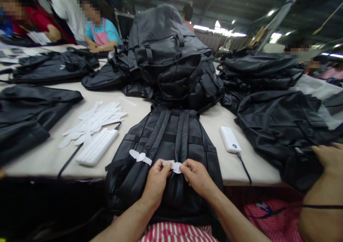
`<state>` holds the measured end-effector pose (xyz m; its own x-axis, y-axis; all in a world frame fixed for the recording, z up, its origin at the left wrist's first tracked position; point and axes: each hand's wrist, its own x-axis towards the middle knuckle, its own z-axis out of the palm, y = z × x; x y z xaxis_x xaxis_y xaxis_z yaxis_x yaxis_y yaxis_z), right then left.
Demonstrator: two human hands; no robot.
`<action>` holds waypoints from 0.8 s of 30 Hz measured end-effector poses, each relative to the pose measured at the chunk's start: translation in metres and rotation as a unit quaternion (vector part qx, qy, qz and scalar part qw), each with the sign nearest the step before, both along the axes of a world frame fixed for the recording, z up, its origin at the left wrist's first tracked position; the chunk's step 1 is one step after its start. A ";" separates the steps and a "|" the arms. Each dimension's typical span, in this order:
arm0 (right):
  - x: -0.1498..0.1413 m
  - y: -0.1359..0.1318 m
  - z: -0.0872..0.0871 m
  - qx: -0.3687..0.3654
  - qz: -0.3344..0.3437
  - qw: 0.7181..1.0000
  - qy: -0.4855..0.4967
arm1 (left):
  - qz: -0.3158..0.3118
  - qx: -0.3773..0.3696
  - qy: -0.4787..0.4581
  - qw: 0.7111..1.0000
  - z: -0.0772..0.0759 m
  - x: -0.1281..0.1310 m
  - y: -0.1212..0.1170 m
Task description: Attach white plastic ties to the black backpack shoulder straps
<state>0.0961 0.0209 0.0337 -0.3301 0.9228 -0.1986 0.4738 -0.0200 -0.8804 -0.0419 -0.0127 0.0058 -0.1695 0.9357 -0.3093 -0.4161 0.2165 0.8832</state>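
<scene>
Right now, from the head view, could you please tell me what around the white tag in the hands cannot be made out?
Head view:
- Any marking on the white tag: too small, and partly hidden by the fingers of the left hand and right hand.
- The part of the black backpack under the hands: hidden by them.
- A co-worker's hand: cut off by the right edge.

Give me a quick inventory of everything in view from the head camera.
backpack: one, black, lying straps-up at the near table edge
backpack stacks: several, black, on the table beyond and to both sides
paper tag pile: many, white, left of the backpack
loose tag: one, white, on the backpack
power banks: two, white, either side of the backpack
table: one, cream, under everything
co-workers: several, around the table; one arm at right
held tag: one, white, pinched by both hands
left hand: one, over the backpack
right hand: one, over the backpack
</scene>
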 end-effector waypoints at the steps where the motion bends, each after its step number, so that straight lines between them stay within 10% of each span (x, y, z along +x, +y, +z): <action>1: -0.001 0.001 0.000 -0.019 -0.003 1.000 0.015 | -0.001 0.000 0.006 1.000 0.001 0.000 0.000; 24: -0.004 0.002 0.008 0.089 -0.013 0.986 -0.138 | -0.003 -0.034 -0.046 0.998 0.013 -0.001 0.000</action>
<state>0.0922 0.0225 0.0420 -0.2610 0.9589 -0.1112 0.6976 0.1077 -0.7083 -0.0425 -0.0129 0.0189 -0.1313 0.9127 -0.3869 -0.4932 0.2784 0.8242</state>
